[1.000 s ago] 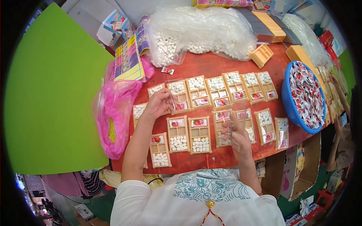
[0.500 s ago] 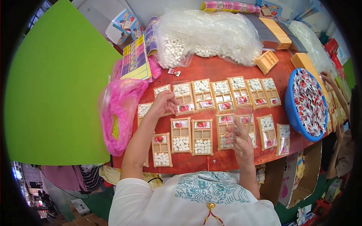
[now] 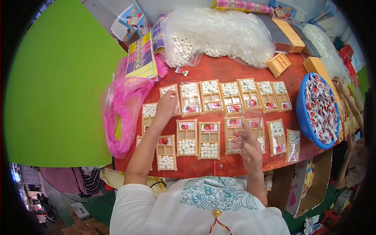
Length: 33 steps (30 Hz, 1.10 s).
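Observation:
My left hand (image 3: 167,103) is over the far-left tan compartment tray (image 3: 165,89), its fingers curled down at the tray; what is in them, if anything, is hidden. My right hand (image 3: 251,149) grips thin clear plastic lids (image 3: 253,120), held upright above the near row; how many cannot be told. Beside my left hand lies a tray with a glossy clear cover (image 3: 190,91), with white cubes and a strawberry-print sachet (image 3: 190,109) in it. More such trays stand in two rows, among them a near-row tray with white cubes (image 3: 209,150).
A blue basin (image 3: 300,126) full of sachets stands at the right. Large clear bags of white cubes (image 3: 219,33) lie at the back. A pink plastic bag (image 3: 121,113) sits at the left table edge, one loose sachet (image 3: 181,72) behind the trays. Another person's arm (image 3: 349,103) shows far right.
My left hand has moved slightly away from me and left, from the second far-row tray to the far-left one. My right hand keeps the clear lids in nearly the same place.

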{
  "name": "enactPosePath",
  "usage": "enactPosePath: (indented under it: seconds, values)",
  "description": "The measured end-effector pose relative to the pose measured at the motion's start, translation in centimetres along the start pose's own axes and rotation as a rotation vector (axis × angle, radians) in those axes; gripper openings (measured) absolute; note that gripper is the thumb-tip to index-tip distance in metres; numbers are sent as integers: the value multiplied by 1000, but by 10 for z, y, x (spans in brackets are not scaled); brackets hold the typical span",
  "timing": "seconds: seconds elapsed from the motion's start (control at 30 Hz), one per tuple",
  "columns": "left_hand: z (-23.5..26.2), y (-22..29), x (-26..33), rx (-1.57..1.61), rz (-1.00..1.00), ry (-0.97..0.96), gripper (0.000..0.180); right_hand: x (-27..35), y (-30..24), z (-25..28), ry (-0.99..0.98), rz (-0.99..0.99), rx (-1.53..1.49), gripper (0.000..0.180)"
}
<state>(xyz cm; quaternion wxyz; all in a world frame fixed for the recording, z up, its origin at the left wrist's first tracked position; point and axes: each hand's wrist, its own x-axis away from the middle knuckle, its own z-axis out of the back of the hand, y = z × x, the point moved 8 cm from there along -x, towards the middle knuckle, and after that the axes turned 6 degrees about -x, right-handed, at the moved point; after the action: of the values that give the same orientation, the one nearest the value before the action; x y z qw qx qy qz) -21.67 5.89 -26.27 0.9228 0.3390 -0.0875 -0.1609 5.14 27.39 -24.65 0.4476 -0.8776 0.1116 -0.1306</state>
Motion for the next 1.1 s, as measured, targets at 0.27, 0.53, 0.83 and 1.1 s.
enactPosePath:
  seconds: [0.27,0.53,0.83,1.1]
  values:
    - [-34,63,22,-523,-417,140,58,3,2,0,4,-7,7,87]
    - [-76,50,4,-606,-351,-35,76,2,3,-1,5,-21,21,86]
    - [-84,48,-3,-570,-303,-53,81,-4,7,-4,-9,-40,19,86]
    - [-88,50,-1,-601,-317,-56,79,0,9,-6,11,-57,23,84]
